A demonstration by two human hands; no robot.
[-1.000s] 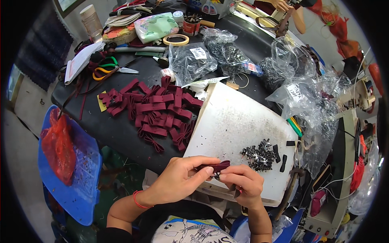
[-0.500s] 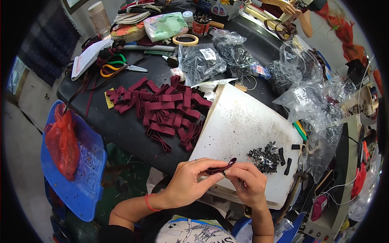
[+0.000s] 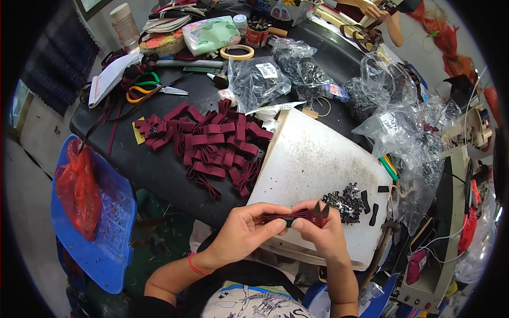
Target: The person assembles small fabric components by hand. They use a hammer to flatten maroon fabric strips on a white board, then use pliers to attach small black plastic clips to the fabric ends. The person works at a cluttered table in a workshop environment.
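Observation:
My left hand [image 3: 246,228] pinches one side of a maroon ribbon bow [image 3: 301,214]. On the other side, my right hand [image 3: 323,230] grips the same bow, thumbs close together at its middle. A small dark band shows between the thumbs, and a dark pointed end stands up by the right fingers. The bow is held level above the near edge of a white board [image 3: 323,153]. Beside my right hand, a heap of small shiny dark metal pieces [image 3: 347,204] lies on the board, with a few short black strips [image 3: 374,214] next to it.
Many maroon ribbon bows [image 3: 212,140] are piled left of the board on the black table [image 3: 154,169]. Scissors [image 3: 159,91], tape [image 3: 237,51] and clear plastic bags [image 3: 258,82] lie farther back. A blue scoop [image 3: 114,233] holds a red bag. Another person's hand [image 3: 368,9] shows far right.
The ribbon has been turned and stretched level between both hands. My right hand has changed its grip, and a dark pointed end now shows by its fingers. The view has shifted slightly.

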